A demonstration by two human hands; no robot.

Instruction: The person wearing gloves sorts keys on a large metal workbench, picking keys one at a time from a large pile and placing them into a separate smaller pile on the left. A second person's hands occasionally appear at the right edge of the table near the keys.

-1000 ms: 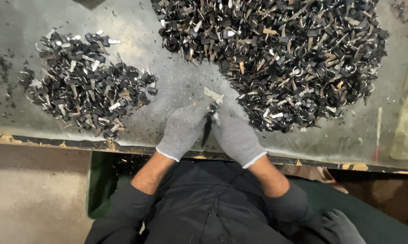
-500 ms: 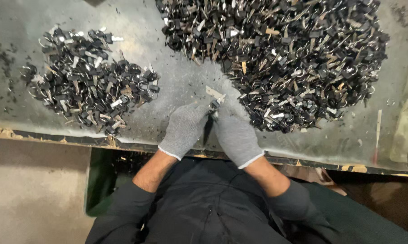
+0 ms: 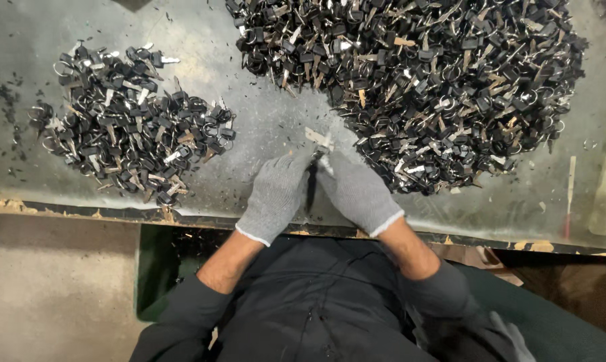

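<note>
Grey-gloved left hand (image 3: pixel 276 194), right hand (image 3: pixel 356 191), key (image 3: pixel 318 139) blade pointing up-left

Gloved left hand (image 3: pixel 274 194) and right hand (image 3: pixel 358 192) pinch one key (image 3: pixel 320 140) together. Large key heap (image 3: pixel 417 87) just right of grip; smaller pile (image 3: pixel 132 134) well left, on grey tabletop (image 3: pixel 263 114).

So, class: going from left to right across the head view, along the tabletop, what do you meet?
Smaller pile of keys → left hand → small metal piece pinched at the fingertips → right hand → big pile of keys → thin stick near the table's right edge.
</note>
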